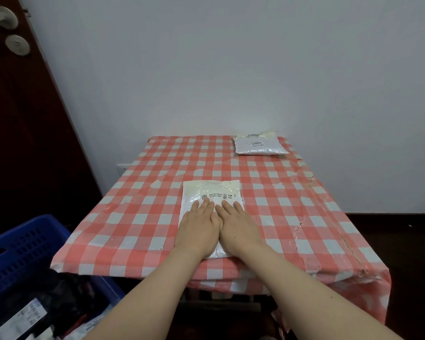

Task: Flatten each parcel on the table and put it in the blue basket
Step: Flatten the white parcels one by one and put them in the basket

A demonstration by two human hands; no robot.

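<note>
A white parcel [212,190] with a printed label lies near the front middle of the table [292,204]. My left hand [198,227] and my right hand [239,225] press flat on its near half, side by side, fingers straight and thumbs touching. A second white parcel [259,144] lies at the far right corner, against the wall. The blue basket [22,244] stands on the floor to the left of the table and holds several parcels, some dark, some with labels.
The table is covered with a red-and-white checked cloth, torn along its right side. A dark wooden door [22,119] with a metal handle stands at the left. A pale wall rises right behind the table.
</note>
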